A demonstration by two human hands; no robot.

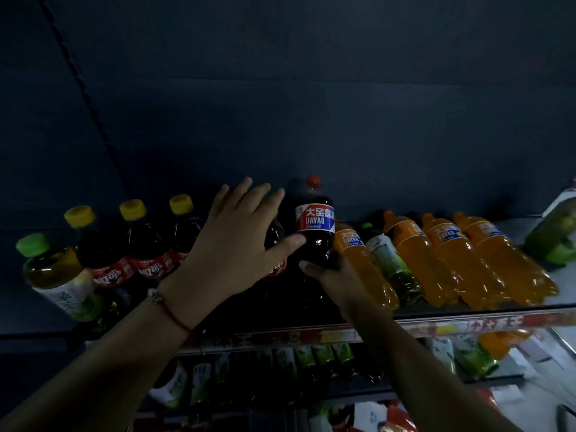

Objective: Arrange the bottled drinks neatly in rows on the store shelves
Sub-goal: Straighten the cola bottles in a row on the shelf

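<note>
- Right hand (335,272) grips the base of a dark cola bottle (316,235), upright on the shelf (436,324).
- Left hand (237,241), fingers spread, touches the cola's left side.
- Orange bottles (436,257) stand right of it.

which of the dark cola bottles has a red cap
The Dayao cola bottle gripped at its base by the right hand; the other dark bottles to its left have yellow caps.

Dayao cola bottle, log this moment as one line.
right hand: holds Dayao cola bottle at base | left hand: spread open, thumb touching bottle | top shelf: bottle upright
</note>
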